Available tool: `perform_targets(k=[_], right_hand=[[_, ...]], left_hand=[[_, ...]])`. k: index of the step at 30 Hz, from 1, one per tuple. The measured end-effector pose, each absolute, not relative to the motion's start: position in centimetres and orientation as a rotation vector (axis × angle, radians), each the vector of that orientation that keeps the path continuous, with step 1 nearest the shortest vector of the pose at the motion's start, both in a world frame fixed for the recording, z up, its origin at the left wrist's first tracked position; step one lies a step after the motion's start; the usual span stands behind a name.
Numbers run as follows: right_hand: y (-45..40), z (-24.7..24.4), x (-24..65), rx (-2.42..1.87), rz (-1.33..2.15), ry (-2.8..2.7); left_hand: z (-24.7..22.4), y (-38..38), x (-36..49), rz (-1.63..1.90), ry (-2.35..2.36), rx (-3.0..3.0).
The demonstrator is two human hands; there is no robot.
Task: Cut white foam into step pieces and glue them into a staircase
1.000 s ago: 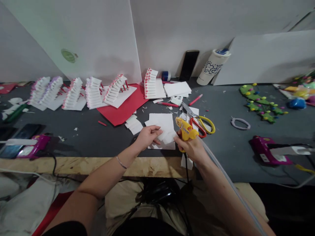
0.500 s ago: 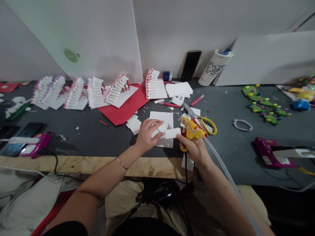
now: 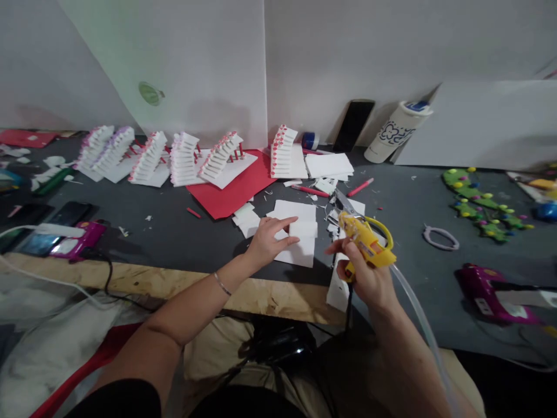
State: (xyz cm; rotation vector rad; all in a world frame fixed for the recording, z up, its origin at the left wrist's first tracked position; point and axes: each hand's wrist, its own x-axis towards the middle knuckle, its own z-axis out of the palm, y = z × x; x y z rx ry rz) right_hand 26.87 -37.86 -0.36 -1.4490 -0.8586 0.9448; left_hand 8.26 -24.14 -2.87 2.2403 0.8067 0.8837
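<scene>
My left hand (image 3: 270,239) holds the end of a small white rectangular piece (image 3: 304,230) between thumb and fingers, over a white card sheet (image 3: 300,257) on the grey table. I cannot tell whether the piece touches the sheet. My right hand (image 3: 369,281) grips a yellow hot glue gun (image 3: 368,244), its nozzle pointing up and left, with a clear glue stick (image 3: 420,307) trailing from its back. Scissors (image 3: 346,203) with yellow handles lie just behind the gun, partly hidden by it.
Several white stair models (image 3: 221,157) with coloured edges stand along the back, one on red card (image 3: 226,200). White offcuts (image 3: 246,219), red pens (image 3: 360,187), a phone (image 3: 354,125) and a white cup (image 3: 398,132) lie or stand around. A purple power strip (image 3: 487,293) sits at right.
My right hand has drawn the glue gun back to the right, away from the white piece, and its fingers no longer touch that piece. My left hand keeps it. The view has shifted.
</scene>
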Motion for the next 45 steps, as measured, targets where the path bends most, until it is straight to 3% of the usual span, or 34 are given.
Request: perform_targets(k=[5, 45], right_hand=[[-39.2, -0.5, 25.8, -1.454, 1.209, -1.048], [-38.3, 0.6, 23.9, -1.812, 1.103, -1.005]], left_hand=[[-3.1, -23.6, 8.1, 0.903, 0.819, 2.262], [-3.3, -23.6, 8.3, 1.009, 0.660, 2.326]])
